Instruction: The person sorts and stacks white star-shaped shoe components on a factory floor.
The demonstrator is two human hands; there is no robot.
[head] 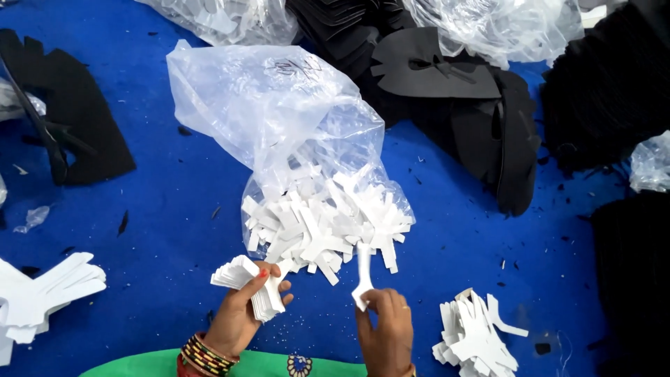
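The left hand grips a neat stack of white cut pieces, with the thumb pressed over the top and the fingers wrapped under. The right hand pinches a single white piece by its lower end, and the piece stands up toward the bag. Just above both hands lies a clear plastic bag on a blue cloth. Its open mouth faces the hands, and a big heap of loose white pieces fills the low part of it. It looks like only a small share is gathered so far, because the stack in the left hand is small and the heap in the bag is large. A small pile of white pieces sits on the cloth just to the right of the right hand. Another white pile lies far to the left. Black foam shapes are heaped at the top, well apart from the hands.
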